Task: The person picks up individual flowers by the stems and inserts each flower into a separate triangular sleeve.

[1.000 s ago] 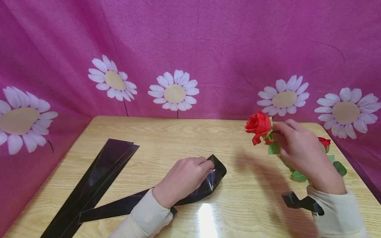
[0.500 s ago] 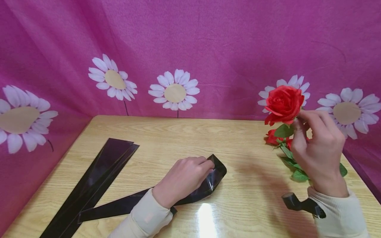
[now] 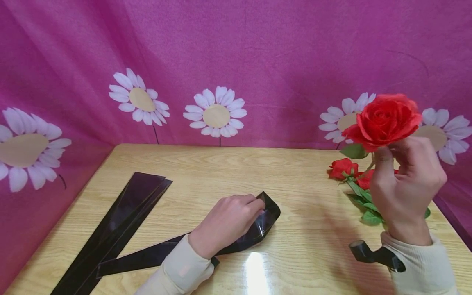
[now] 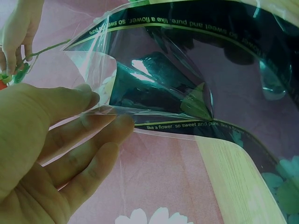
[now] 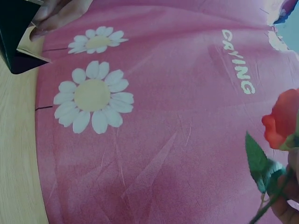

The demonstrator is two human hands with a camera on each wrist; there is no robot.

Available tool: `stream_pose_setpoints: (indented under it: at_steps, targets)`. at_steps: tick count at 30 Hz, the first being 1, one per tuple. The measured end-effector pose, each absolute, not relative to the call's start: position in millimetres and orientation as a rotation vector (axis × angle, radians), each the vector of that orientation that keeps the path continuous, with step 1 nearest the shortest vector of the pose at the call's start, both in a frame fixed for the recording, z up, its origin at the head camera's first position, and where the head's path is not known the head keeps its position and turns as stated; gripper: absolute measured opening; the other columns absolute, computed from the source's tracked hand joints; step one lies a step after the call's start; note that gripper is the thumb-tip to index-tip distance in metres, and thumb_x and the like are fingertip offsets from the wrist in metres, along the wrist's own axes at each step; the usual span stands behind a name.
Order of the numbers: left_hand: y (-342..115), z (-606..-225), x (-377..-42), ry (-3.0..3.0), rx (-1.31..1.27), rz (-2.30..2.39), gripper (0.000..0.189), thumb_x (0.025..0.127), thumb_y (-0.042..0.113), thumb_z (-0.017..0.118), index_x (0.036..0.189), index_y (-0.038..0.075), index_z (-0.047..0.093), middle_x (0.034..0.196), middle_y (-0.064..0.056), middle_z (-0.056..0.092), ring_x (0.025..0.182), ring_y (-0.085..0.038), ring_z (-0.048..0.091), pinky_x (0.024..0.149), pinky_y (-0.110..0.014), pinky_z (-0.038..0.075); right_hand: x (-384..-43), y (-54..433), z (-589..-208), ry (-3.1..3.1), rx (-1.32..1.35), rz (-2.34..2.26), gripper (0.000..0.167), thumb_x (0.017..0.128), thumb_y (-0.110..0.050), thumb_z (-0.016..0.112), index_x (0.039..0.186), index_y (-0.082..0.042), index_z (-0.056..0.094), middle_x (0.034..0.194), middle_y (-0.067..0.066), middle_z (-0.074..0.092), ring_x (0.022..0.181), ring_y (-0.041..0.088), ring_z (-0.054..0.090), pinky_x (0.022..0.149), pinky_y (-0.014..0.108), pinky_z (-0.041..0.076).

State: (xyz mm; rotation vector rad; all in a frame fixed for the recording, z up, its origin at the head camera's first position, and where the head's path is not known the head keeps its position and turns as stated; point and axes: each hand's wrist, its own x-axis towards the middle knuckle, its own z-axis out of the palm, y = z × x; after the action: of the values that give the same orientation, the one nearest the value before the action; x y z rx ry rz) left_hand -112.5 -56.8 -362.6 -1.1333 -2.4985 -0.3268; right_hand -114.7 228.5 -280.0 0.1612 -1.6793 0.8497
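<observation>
My left hand (image 3: pixel 230 223) pinches the edge of a black and clear plastic flower sleeve (image 3: pixel 271 215) in the middle of the table. In the left wrist view that sleeve (image 4: pixel 159 84) gapes into a cone with gold lettering along its border, and thumb and fingers hold its clear rim. At the right, above the table, my right hand (image 3: pixel 407 188) grips an artificial red rose (image 3: pixel 387 119) by the stem just below its bloom. The right wrist view catches the rose's petals (image 5: pixel 282 121) and a green leaf (image 5: pixel 256 156) at its right edge. The lower stem is hidden in the head view.
More red roses (image 3: pixel 343 169) with green leaves lie on the table behind my right hand. Several flat black sleeves (image 3: pixel 121 221) are stacked at the left. A small black device (image 3: pixel 363 250) sits at my right cuff. A magenta daisy-print cloth (image 3: pixel 273 61) hangs around the table.
My right hand has lifted the rose up and to the right, turning its bloom upright. Roses lying behind it have come into view. The left hand and the sleeve stay put.
</observation>
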Motion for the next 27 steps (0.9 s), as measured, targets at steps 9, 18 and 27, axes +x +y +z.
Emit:
stream_pose_setpoints:
  at_steps: [9, 18, 27]
  targets:
    - [-56.4, -362.2, -112.9, -2.513, -1.132, -0.343, 0.005, 0.100, 0.020, 0.070, 0.097, 0.018, 0.074, 0.079, 0.008, 0.069, 0.065, -0.002, 0.058, 0.060, -0.020, 0.051, -114.8, 225.9, -274.6, -1.536, 0.159, 1.159, 0.021, 0.091, -0.003, 0.074, 0.103, 0.014, 0.074, 0.097, -0.011, 0.073, 0.090, 0.006, 0.070, 0.085, 0.012, 0.058]
    - [-56.9, -362.8, -113.3, -2.526, -1.135, -0.350, 0.005, 0.100, 0.021, 0.070, 0.098, 0.018, 0.074, 0.080, 0.008, 0.070, 0.064, -0.002, 0.057, 0.058, -0.018, 0.049, -117.2, 230.9, -275.6, -1.341, 0.195, 1.430, 0.020, 0.090, 0.007, 0.068, 0.107, 0.017, 0.070, 0.096, 0.010, 0.079, 0.072, 0.012, 0.071, 0.074, 0.018, 0.060]
    - [-57.3, -363.9, -113.6, -2.527, -1.138, -0.335, 0.007, 0.100, 0.022, 0.069, 0.098, 0.018, 0.074, 0.079, 0.008, 0.069, 0.064, -0.002, 0.058, 0.059, -0.020, 0.050, -124.4, 234.4, -275.6, -1.008, 0.315, 1.804, 0.031, 0.085, 0.017, 0.067, 0.113, 0.027, 0.061, 0.089, 0.025, 0.075, 0.064, 0.025, 0.070, 0.066, 0.031, 0.064]
